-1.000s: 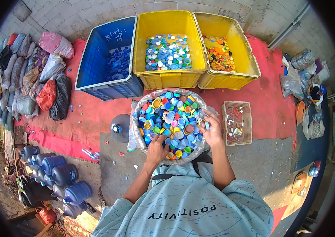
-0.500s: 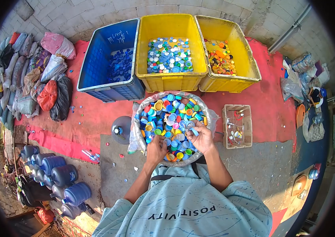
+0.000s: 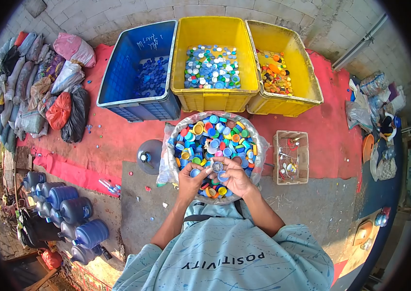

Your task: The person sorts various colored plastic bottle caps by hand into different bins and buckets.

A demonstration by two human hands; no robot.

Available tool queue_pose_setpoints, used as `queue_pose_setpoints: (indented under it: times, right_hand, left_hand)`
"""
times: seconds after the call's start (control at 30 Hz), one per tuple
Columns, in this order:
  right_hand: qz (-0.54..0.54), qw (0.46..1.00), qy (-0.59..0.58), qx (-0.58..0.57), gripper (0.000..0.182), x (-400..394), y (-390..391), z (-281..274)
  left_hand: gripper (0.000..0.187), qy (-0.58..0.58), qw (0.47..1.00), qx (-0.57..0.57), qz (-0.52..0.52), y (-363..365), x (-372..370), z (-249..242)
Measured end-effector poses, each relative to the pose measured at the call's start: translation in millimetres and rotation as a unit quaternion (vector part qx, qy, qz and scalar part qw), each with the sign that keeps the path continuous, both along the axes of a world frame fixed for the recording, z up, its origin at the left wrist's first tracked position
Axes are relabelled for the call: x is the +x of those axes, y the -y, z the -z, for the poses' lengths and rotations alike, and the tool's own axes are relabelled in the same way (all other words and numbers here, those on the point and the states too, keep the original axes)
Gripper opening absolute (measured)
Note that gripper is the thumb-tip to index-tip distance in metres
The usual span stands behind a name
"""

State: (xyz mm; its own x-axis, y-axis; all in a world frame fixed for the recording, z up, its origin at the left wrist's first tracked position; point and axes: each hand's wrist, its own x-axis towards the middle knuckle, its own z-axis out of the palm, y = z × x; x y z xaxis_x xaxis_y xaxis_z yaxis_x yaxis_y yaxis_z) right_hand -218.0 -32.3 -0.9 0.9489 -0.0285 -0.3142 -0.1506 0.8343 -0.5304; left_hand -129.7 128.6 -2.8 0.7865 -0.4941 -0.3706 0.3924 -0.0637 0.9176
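Over a round tub lined with sacking [image 3: 260, 154], heaped with mixed plastic bottle caps [image 3: 213, 133], both hands are close together. My left hand [image 3: 190, 183] is closed, with a light-blue bottle cap [image 3: 194, 172] at its fingers. Its thumb tip meets something small and pale near the right hand. My right hand [image 3: 237, 178] is closed around a greyish clear cap [image 3: 217, 167] and a blue cap [image 3: 223, 176]. Parts of the held caps are hidden by the fingers.
Beyond the tub stand a blue bin [image 3: 132, 109] with blue caps, a yellow bin [image 3: 217, 99] with mixed pale caps and another yellow bin [image 3: 283, 107] with orange ones. A crate [image 3: 291, 179], water jug [image 3: 149, 156], filled sacks [image 3: 34, 92] and several large bottles [image 3: 77, 209] surround the tub.
My hands have lifted from the heap and drawn together toward my body. The right hand has moved left and down with caps in it; a light-blue cap now shows in my left hand.
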Motion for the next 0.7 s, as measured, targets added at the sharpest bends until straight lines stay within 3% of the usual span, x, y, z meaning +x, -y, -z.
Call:
queue_pose_setpoints:
  times: [0.03, 0.13, 0.17, 0.27, 0.33, 0.47, 0.57, 0.7]
  right_hand:
    - [-0.006, 1.000, 0.000, -0.009, 0.058, 0.5, -2.8, 0.5]
    - [-0.016, 1.000, -0.004, -0.015, 0.058, 1.3, -7.7, 2.1]
    - [-0.017, 1.000, -0.009, -0.017, 0.058, 1.7, -8.7, 2.6]
    - [-0.021, 0.999, -0.008, -0.031, 0.057, 4.6, -11.4, 3.3]
    - [-0.030, 0.999, -0.011, -0.018, 0.057, 8.4, -12.7, -5.3]
    - [-0.020, 0.998, -0.057, -0.026, 0.041, 10.0, -17.0, -0.6]
    - [-0.024, 0.995, -0.087, -0.052, 0.033, 13.2, -21.9, 2.5]
    - [-0.023, 0.992, -0.096, -0.076, 0.031, 11.0, -28.7, 12.1]
  left_hand:
    - [0.019, 0.079, 0.996, -0.020, -0.042, 3.7, -2.7, 6.3]
    - [0.028, 0.239, 0.967, 0.084, 0.001, 1.1, -2.4, -17.2]
    - [0.034, 0.269, 0.958, 0.099, 0.026, -3.5, -0.4, -4.6]
    - [0.028, 0.331, 0.937, 0.097, 0.045, -4.1, 1.0, -9.5]
    - [0.023, 0.306, 0.944, 0.121, 0.016, -1.8, -1.0, -17.4]
    - [0.017, 0.241, 0.959, 0.149, 0.011, -6.1, -2.2, -14.4]
    - [0.016, 0.290, 0.949, 0.120, -0.013, -7.0, -3.8, -9.2]
    - [0.015, 0.260, 0.956, 0.137, -0.007, -10.2, -2.2, -11.2]
